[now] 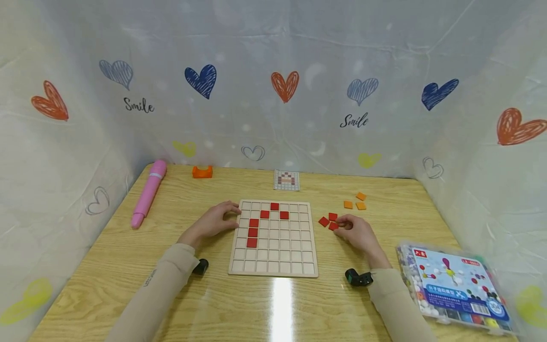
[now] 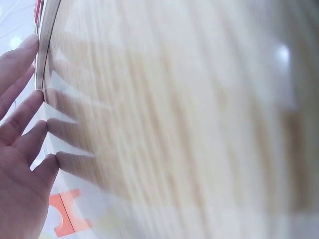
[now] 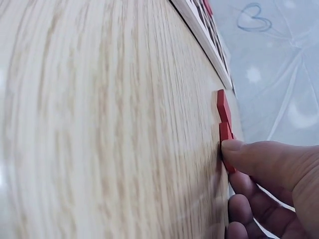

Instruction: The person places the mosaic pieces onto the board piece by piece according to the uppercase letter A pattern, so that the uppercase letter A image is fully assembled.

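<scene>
A wooden grid board (image 1: pixel 274 256) lies mid-table, with several red square tiles (image 1: pixel 252 232) set in its cells. Along its left edge rests my left hand (image 1: pixel 217 219), fingers spread and loosely bent; the left wrist view shows the thumb at the board's side (image 2: pixel 46 45) and other fingertips on the table. Right of the board, my right hand (image 1: pixel 358 232) pinches one loose red tile (image 3: pixel 227 144) by its edge between thumb and fingers. Two more loose red tiles, one nearer the board (image 1: pixel 324 222) and one farther back (image 1: pixel 333 216), lie right beside it.
Three orange tiles (image 1: pixel 361 206) lie behind the right hand. A small pattern card (image 1: pixel 287 180) is behind the board. At the left are a pink pen-like stick (image 1: pixel 149 192) and an orange holder (image 1: pixel 202 172). A plastic box of beads (image 1: pixel 459 285) stands at the right.
</scene>
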`<state>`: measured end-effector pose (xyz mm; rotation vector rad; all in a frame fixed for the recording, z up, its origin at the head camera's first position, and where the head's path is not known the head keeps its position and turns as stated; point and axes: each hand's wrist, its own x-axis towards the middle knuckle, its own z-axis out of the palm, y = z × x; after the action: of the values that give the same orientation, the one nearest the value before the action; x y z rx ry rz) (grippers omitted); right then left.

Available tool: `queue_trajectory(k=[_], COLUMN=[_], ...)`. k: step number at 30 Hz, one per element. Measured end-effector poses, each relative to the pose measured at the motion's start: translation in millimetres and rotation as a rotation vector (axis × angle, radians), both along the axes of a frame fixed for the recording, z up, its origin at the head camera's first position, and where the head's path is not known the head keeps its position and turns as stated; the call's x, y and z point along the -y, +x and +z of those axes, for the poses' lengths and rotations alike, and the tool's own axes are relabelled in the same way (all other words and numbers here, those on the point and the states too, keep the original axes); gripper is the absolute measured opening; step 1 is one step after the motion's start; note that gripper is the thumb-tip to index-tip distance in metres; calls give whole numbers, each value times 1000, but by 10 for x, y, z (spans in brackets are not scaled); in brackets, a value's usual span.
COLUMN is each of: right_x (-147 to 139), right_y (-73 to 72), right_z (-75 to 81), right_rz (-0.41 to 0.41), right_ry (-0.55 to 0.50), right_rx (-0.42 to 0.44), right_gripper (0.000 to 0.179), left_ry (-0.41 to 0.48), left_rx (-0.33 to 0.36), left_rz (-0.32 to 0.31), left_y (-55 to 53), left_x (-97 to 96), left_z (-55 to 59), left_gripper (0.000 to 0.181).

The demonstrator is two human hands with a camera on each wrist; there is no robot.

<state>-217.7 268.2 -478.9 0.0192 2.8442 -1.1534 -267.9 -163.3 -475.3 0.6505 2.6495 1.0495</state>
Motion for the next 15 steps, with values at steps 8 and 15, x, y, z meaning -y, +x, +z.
queue_trajectory(k=[8,15], right_x=[6,11], right_y=[40,61], right_z=[22,21], right_rz=[15,17], right_ry=[21,46], right_rx=[6,-4], right_gripper=[29,29], left_ry=[10,16], left_rx=[-11,1], left_rz=[-5,0], left_y=[19,-4], left_x=[15,5], left_z=[17,-4], left_gripper=[36,37])
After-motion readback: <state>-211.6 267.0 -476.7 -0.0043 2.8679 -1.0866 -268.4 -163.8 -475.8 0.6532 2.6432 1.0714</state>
